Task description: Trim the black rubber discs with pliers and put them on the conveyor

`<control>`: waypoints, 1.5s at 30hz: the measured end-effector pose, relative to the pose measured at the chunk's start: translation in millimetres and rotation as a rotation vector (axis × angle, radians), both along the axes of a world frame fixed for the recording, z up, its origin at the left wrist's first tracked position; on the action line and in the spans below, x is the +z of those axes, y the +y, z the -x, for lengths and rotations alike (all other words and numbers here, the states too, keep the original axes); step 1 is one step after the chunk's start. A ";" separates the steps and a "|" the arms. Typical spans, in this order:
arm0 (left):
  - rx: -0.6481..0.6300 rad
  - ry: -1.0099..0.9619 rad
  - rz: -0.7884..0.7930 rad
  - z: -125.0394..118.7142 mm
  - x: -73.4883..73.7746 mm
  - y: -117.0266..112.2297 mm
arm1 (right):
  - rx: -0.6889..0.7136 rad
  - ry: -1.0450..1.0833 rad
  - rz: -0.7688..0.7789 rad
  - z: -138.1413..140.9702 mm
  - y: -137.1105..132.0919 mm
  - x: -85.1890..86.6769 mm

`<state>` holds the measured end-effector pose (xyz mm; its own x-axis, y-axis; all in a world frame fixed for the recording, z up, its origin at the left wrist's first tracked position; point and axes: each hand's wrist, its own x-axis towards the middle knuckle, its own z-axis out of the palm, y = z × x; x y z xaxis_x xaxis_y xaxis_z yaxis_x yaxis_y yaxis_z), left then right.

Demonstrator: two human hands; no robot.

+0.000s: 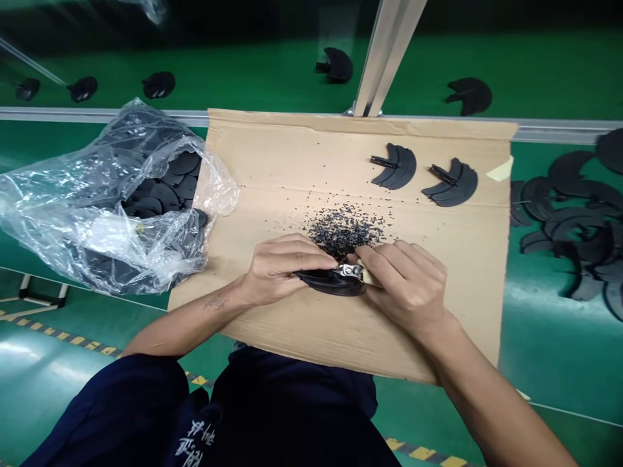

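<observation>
My left hand (287,267) grips a curved black plastic part (328,283) by its left end, just over the cardboard sheet (272,331). In my right hand (406,279) is a pair of small metal nippers (348,270) with a pale yellow handle, and the fingers are wrapped round it. The metal head of the nippers lies against the upper edge of the black part. Where exactly the jaws meet the plastic is too small to tell. Right behind both hands lies a heap of tiny black scraps (345,227).
Two finned black parts (396,167) lie at the cardboard's back right. On the left a clear plastic bag (97,214) holds many black discs (163,194). Curved black pieces (574,214) are piled on the right. A metal post (387,58) rises behind the cardboard.
</observation>
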<state>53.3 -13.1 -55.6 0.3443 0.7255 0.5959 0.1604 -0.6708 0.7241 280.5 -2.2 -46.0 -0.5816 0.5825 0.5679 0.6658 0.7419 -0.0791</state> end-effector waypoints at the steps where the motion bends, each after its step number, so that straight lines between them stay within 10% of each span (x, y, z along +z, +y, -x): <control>1: -0.004 0.000 -0.007 0.0 -0.2 0.1 | 0.004 -0.002 -0.004 0.2 -0.4 0.3; 16: -0.038 0.216 0.044 3.5 14.2 -1.3 | -0.057 0.026 0.085 -3.5 8.9 -7.3; 22: 0.022 0.478 0.211 32.9 59.8 3.9 | -0.053 0.027 0.059 -7.5 8.8 -4.6; 27: 0.186 0.719 0.013 83.0 90.8 83.9 | -0.082 0.025 0.073 -9.6 9.2 -5.7; 34: 0.615 1.222 0.031 108.6 61.6 230.0 | -0.176 -0.029 0.132 -8.2 6.6 -4.5; 45: 0.529 1.083 0.131 26.0 21.3 301.6 | -0.148 0.060 0.189 -13.5 3.7 -8.2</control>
<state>27.3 288.6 -34.3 0.2619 0.9605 0.0944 0.9571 -0.2711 0.1025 294.0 1.6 -54.2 -0.4506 0.7578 0.4719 0.7561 0.6050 -0.2497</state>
